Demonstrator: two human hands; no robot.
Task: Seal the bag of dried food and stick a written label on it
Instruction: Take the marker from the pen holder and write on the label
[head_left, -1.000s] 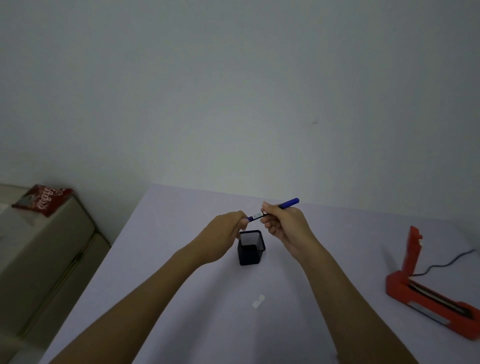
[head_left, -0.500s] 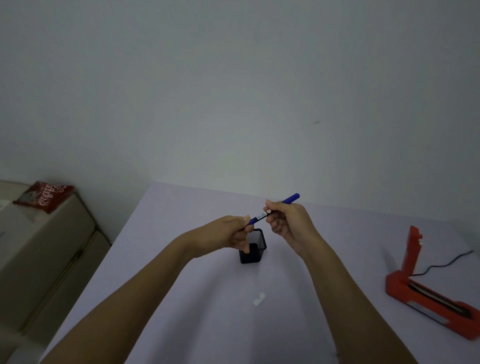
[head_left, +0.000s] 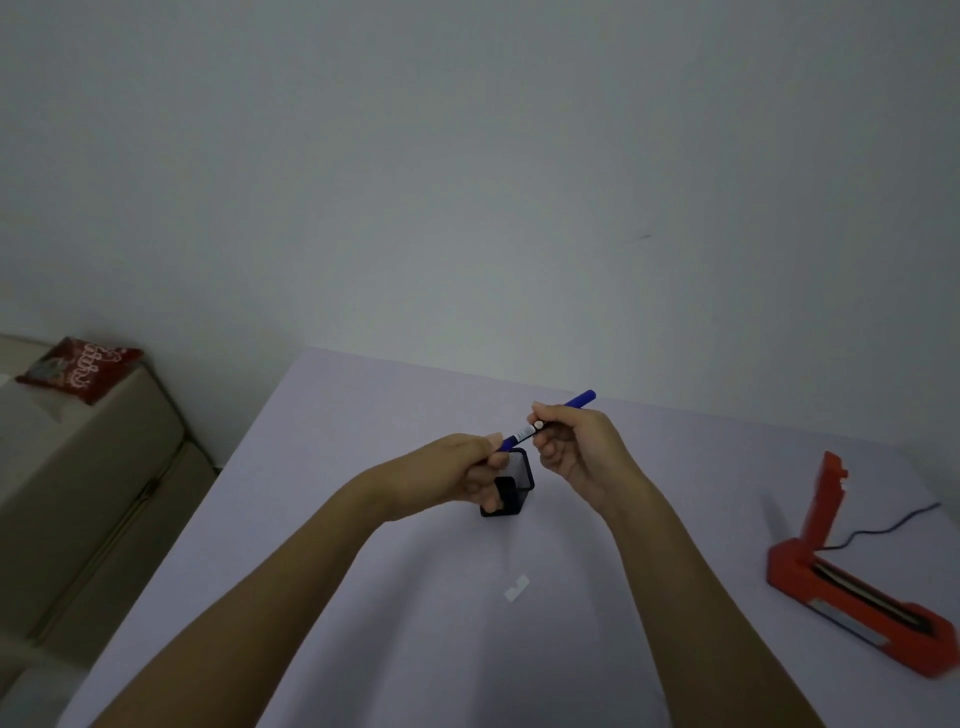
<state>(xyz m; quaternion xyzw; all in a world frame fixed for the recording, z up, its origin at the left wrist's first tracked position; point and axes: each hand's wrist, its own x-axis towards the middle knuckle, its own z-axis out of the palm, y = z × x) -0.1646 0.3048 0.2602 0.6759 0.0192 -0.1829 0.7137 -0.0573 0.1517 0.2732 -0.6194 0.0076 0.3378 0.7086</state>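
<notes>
A blue pen (head_left: 581, 400) is held in the air above the table, slanting up to the right. My right hand (head_left: 576, 451) grips its barrel near the middle. My left hand (head_left: 457, 467) pinches the pen's lower end, which looks like the cap. A small white label (head_left: 517, 587) lies flat on the table in front of me. A red bag of dried food (head_left: 78, 368) lies far left on a beige box, away from both hands.
A black mesh pen holder (head_left: 514, 483) stands on the pale table (head_left: 322, 467) just under my hands. A red heat sealer (head_left: 852, 587) with its arm raised and a black cord sits at the right. The beige boxes (head_left: 78, 493) stand left of the table.
Both hands with the pen have risen slightly above the pen holder. My left hand has slid a little away from my right along the pen's lower end.
</notes>
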